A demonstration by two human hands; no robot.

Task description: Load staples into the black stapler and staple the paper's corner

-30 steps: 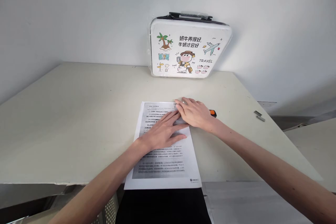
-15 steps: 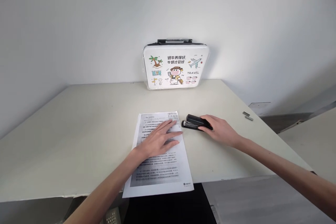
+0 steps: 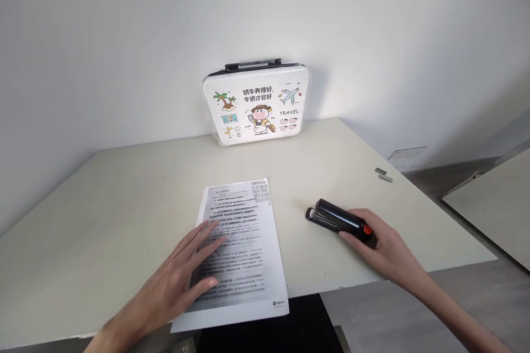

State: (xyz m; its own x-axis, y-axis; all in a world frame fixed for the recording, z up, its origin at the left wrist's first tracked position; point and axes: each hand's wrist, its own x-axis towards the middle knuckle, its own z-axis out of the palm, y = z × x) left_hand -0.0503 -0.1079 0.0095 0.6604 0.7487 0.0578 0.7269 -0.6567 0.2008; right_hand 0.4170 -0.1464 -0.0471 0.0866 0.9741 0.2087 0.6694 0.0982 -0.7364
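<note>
The white case (image 3: 256, 103) reads "TRAVEL" and "奶牛养得好, 牛奶才会好"; print on the paper (image 3: 242, 256) is too small.

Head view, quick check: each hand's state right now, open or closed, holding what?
Left hand: open, fingers spread over the printed sheet, not gripping it.
Right hand: closed around the rear of the black stapler.

Stapler (image 3: 337, 217): black, orange-red at rear.
Paper (image 3: 271, 265) shows black print on grey and white; case (image 3: 265, 99) is white with multicoloured cartoons.
</note>
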